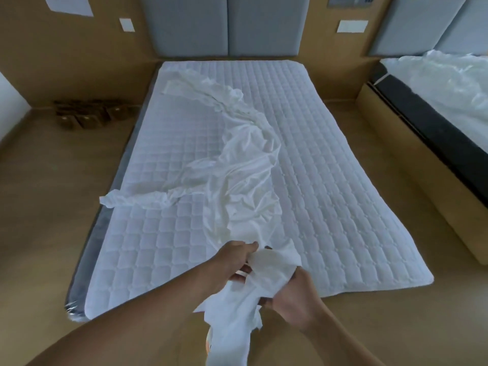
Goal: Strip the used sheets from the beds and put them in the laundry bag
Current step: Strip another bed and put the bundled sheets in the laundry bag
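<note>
A white sheet [237, 165] lies bunched in a long rumpled band down the middle of the bed, over a quilted white mattress pad [330, 180]. Its near end comes off the foot of the bed and hangs down between my arms. My left hand [235, 262] grips the gathered cloth from the left, fingers curled into it. My right hand [293, 299] holds the same bunch from the right, just below. No laundry bag is in view.
A second bed [449, 83] with rumpled white linen stands at the right, on a tan base [412, 159]. Grey padded headboards [227, 25] line the far wall. Several small brown objects [87, 113] sit on the tan floor left of the bed.
</note>
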Available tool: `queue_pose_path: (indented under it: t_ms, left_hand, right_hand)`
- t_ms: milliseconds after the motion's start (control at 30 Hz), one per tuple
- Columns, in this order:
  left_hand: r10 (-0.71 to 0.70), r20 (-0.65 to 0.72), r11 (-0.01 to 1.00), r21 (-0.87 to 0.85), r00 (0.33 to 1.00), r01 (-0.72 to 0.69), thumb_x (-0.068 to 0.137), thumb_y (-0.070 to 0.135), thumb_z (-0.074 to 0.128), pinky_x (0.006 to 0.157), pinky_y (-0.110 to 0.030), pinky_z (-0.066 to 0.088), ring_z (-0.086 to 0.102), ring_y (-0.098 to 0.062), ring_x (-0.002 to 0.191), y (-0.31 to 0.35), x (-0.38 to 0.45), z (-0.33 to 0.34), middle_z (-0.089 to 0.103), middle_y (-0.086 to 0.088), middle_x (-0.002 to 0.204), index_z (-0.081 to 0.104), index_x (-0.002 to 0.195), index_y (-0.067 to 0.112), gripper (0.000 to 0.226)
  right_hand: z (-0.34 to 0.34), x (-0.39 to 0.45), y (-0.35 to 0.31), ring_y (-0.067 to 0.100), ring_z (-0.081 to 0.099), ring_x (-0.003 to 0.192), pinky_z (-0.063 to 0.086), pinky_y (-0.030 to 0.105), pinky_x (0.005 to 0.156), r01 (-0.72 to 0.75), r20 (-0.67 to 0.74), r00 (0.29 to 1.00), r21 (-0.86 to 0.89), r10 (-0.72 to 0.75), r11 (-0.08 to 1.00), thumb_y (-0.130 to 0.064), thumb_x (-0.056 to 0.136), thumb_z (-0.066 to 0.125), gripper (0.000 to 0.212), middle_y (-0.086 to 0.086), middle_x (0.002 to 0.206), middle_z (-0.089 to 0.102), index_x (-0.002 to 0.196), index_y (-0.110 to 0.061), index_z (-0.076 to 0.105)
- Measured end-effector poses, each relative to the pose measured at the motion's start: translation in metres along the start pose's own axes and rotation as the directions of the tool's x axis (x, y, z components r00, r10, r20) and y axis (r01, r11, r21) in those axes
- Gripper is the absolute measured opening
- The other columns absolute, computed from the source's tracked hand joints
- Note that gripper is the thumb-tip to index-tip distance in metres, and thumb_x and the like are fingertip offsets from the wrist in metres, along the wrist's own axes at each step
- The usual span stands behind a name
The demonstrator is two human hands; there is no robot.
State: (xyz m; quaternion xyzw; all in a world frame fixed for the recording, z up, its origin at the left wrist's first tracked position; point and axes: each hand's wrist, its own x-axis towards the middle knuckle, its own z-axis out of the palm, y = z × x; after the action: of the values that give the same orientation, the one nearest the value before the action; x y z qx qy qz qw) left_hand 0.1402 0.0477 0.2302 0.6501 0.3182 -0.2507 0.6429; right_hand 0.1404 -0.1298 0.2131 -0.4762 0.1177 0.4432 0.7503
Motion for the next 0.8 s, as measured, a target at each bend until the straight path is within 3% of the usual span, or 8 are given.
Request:
queue_pose_path:
  t_ms: [100,167,233,367,500,667,733,800]
  left_hand:
    - [-0.037,0.026,0.997,0.068,0.999,0.035,0.102,0.054,0.051,0.072,-0.031,0.058,0.070,-0.021,0.091,0.024,0.042,-0.013,0.075,-0.009,0.109,0.071,0.115,0.016,0.044]
    - [-0.067,0.020,0.996,0.069,0.998,0.065,0.102,0.058,0.049,0.083,-0.035,0.061,0.071,-0.022,0.098,0.033,0.070,-0.029,0.074,-0.006,0.109,0.070,0.116,0.016,0.050]
    - [-0.076,-0.021,0.997,-0.023,0.997,0.075,0.102,0.057,0.049,0.091,-0.039,0.059,0.067,-0.023,0.105,0.039,0.097,-0.051,0.070,-0.003,0.115,0.067,0.123,0.016,0.049]
    - [-0.063,-0.178,0.990,-0.136,0.982,0.039,0.102,0.046,0.057,0.097,-0.038,0.052,0.056,-0.022,0.119,0.043,0.141,-0.103,0.053,0.000,0.144,0.051,0.148,0.027,0.050]
    - [-0.240,-0.191,0.971,-0.071,0.952,0.230,0.098,0.047,0.065,0.106,-0.042,0.044,0.046,-0.025,0.137,0.004,0.174,-0.121,0.036,-0.002,0.162,0.032,0.160,0.030,0.072]
    - [-0.462,-0.150,0.887,-0.061,0.874,0.458,0.078,0.062,0.080,0.111,-0.052,0.036,0.033,-0.033,0.149,-0.076,0.200,-0.100,0.024,-0.004,0.167,0.008,0.164,0.031,0.116]
    - [-0.514,-0.135,0.858,-0.084,0.847,0.507,0.071,0.065,0.083,0.098,-0.044,0.046,0.046,-0.033,0.139,-0.111,0.212,-0.083,0.039,0.000,0.157,0.020,0.160,0.033,0.114]
    - [-0.542,-0.197,0.840,-0.096,0.817,0.534,0.059,0.068,0.079,0.101,-0.047,0.051,0.055,-0.033,0.130,-0.155,0.228,-0.062,0.046,-0.006,0.153,0.042,0.150,0.031,0.105]
  right_hand:
    - [0.015,0.045,-0.031,0.035,0.072,0.113,0.057,0.053,0.096,-0.049,-0.213,0.977,-0.137,0.019,0.989,-0.033,0.107,0.049,0.038,0.016,0.122,0.074,0.128,-0.011,0.071]
    - [0.017,0.087,-0.047,0.032,0.077,0.091,0.062,0.040,0.069,-0.160,-0.436,0.895,-0.128,0.089,0.979,-0.022,0.100,0.060,0.030,0.016,0.104,0.078,0.119,-0.003,0.072]
    - [0.020,0.124,-0.072,0.032,0.071,0.081,0.060,0.038,0.063,-0.124,-0.520,0.849,-0.016,0.098,0.992,-0.007,0.096,0.055,0.028,0.019,0.095,0.073,0.118,0.003,0.068]
    - [0.019,0.173,-0.130,0.036,0.064,0.110,0.051,0.046,0.107,0.089,-0.531,0.846,0.062,-0.043,0.994,-0.012,0.098,0.061,0.035,0.023,0.124,0.061,0.133,-0.006,0.058]
    - [-0.009,0.190,-0.110,0.021,0.054,0.132,0.044,0.043,0.112,-0.109,-0.569,0.790,-0.495,-0.227,0.862,-0.031,0.095,0.072,0.062,0.002,0.152,0.051,0.152,-0.031,0.047]
    - [-0.081,0.175,-0.018,0.027,0.056,0.129,0.048,0.036,0.094,-0.517,-0.614,0.776,-0.494,0.140,0.700,-0.045,0.092,0.074,0.079,0.009,0.158,0.043,0.158,-0.024,0.037]
    - [-0.103,0.175,0.009,0.027,0.056,0.128,0.045,0.033,0.093,-0.596,-0.604,0.751,-0.445,0.267,0.668,-0.045,0.092,0.074,0.079,0.010,0.157,0.044,0.158,-0.021,0.038]
    - [-0.121,0.182,0.023,0.024,0.056,0.125,0.043,0.033,0.096,-0.627,-0.580,0.747,-0.453,0.324,0.634,-0.047,0.091,0.075,0.078,0.009,0.153,0.049,0.156,-0.020,0.041]
